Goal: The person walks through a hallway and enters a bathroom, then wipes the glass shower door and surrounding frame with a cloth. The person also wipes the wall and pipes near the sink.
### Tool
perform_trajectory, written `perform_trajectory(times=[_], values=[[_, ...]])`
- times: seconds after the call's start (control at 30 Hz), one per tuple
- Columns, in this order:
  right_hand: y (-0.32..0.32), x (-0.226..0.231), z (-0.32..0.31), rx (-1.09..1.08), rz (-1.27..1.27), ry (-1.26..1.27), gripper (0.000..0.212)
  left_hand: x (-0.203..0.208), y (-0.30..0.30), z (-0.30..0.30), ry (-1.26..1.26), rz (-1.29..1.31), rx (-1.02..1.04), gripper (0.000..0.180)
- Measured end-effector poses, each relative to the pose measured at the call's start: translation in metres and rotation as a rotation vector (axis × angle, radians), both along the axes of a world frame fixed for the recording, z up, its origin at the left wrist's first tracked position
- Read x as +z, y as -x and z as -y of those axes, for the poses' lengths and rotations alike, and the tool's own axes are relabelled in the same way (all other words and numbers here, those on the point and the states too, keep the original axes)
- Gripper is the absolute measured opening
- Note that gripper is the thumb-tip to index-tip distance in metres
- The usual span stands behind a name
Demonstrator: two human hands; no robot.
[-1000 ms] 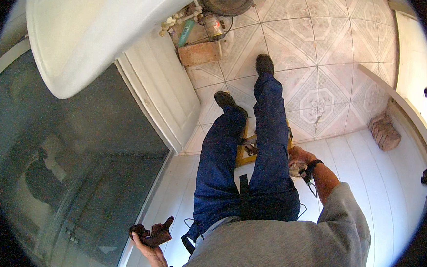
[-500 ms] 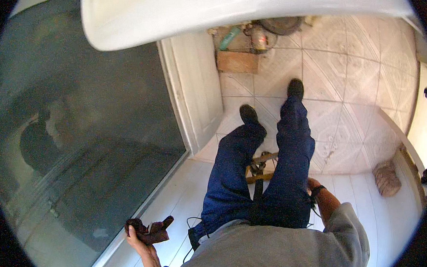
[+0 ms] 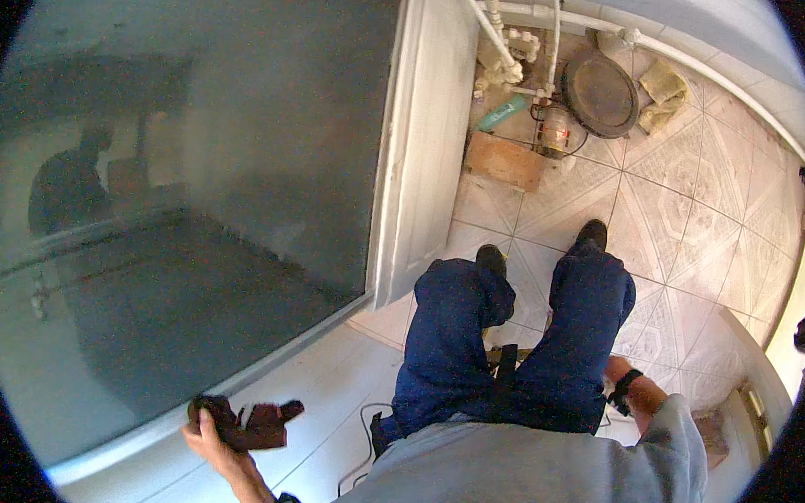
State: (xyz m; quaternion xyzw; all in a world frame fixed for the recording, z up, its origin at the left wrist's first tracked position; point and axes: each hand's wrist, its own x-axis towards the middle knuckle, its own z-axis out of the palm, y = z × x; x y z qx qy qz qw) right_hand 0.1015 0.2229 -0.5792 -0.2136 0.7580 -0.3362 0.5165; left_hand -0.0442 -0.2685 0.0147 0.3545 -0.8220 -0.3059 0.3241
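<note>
My left hand (image 3: 215,448) is closed around a dark maroon folded cloth (image 3: 258,425), low at the left. The cloth is beside the bottom frame of a large dark glass pane (image 3: 243,150). My right hand (image 3: 618,368) is down beside my right thigh, with a black band at its wrist. Its fingers are mostly hidden behind the leg, so what it touches does not show. Between my legs, part of a wooden frame (image 3: 507,356) is visible, mostly covered by my trousers.
A white door-like panel (image 3: 422,151) stands beside the glass. Beyond my feet lie a brown block (image 3: 504,161), a green bottle (image 3: 503,115), a pump-like cylinder (image 3: 554,132), a round dark basin (image 3: 601,93) and a yellowish cloth (image 3: 663,90). White pipes (image 3: 573,19) run along the wall.
My view has shifted, so the large white curved edge at the top is gone and the pipes show. My left hand, still holding the cloth, appears farther left.
</note>
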Motion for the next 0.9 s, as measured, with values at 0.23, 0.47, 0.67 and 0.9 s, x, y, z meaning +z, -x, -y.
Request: perform_trajectory(times=[0.23,0.47,0.67,0.9], values=[[0.065,0.045,-0.011,-0.295,-0.167,-0.205,0.025,-0.023,-0.001,0.02,0.029,-0.036,0.003,0.036],[0.115,0.178,-0.043,-1.015,-0.63,-0.239,0.024,-0.082,-0.011,0.03,-0.194,-0.257,-0.202,0.038],[0.135,0.276,-0.025,-1.232,-0.773,0.044,0.02,-0.123,-0.046,0.012,-0.344,-0.134,-0.374,0.024],[0.142,0.335,0.058,-1.184,-0.763,0.29,0.019,-0.167,-0.052,0.016,-1.0,-0.015,-0.675,0.027]])
